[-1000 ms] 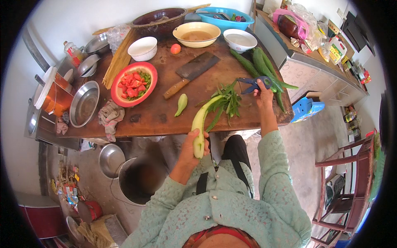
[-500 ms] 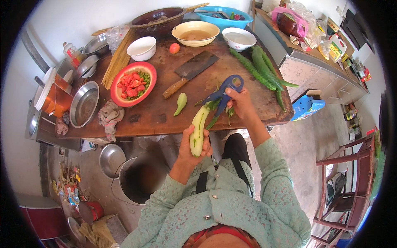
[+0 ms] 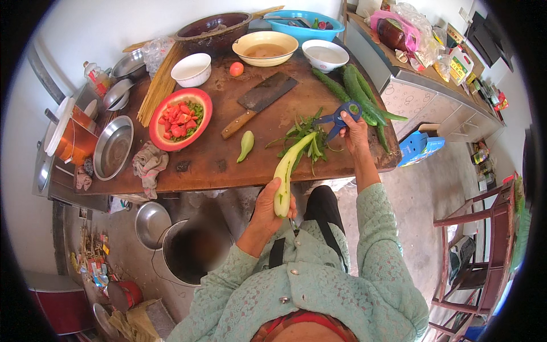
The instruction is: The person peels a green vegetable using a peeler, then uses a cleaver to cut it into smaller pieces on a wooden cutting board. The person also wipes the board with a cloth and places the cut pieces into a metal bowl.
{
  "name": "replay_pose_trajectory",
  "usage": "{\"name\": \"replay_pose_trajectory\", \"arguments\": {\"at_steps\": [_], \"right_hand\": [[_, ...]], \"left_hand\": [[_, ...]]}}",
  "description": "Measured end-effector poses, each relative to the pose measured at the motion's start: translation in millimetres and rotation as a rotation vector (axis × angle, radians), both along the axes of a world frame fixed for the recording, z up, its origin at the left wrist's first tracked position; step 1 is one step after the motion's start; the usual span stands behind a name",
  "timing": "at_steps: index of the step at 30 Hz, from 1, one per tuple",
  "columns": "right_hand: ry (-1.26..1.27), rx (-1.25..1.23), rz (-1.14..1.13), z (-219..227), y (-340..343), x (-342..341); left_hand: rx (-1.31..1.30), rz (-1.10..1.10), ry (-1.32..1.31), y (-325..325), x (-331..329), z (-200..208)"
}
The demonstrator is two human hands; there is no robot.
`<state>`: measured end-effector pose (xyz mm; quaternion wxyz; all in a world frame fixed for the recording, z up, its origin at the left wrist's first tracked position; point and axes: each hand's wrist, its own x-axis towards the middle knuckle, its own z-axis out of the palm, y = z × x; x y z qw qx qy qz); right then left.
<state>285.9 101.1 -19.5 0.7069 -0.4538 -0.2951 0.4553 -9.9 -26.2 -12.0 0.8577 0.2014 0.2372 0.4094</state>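
My left hand is wrapped around the lower end of a long, mostly peeled pale cucumber, which still bears thin green stripes. Its far end tilts up toward the table and lies over a heap of green peel strips. In my right hand is a blue peeler, held by its handle to the right of the cucumber's tip and apart from it. A short pale green cut piece lies on the wooden table. Several dark green cucumbers rest at the table's right side.
Beyond the peels lies a cleaver. A red-rimmed plate holds chopped tomato and greens. Farther back are a white bowl, a tomato, a cream basin and another bowl. A bucket stands below the table edge.
The peeler has moved away from the cucumber, up and to the right, uncovering more of the peel heap. The cucumber has shifted slightly right, and its far end now shows fully.
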Motion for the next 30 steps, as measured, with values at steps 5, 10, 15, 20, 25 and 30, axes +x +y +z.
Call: {"name": "replay_pose_trajectory", "arguments": {"at_steps": [5, 10, 15, 20, 25, 30], "right_hand": [[0.134, 0.027, -0.026, 8, 1, -9], [0.136, 0.042, 0.038, 14, 6, -17], [0.169, 0.003, 0.026, 7, 8, -15], [0.222, -0.048, 0.040, 2, 8, -19], [0.296, -0.042, 0.054, 21, -1, -36], [0.344, 0.102, -0.003, 18, 7, -36]], "left_hand": [[0.033, 0.016, 0.096, 7, -6, 0], [0.005, 0.043, 0.268, 13, -12, 2], [0.005, 0.019, 0.230, 19, -15, -3], [-0.022, 0.072, 0.128, 17, -14, -1], [-0.071, 0.036, 0.051, 21, -17, -6], [-0.089, 0.022, 0.054, 22, -13, -3]]}}
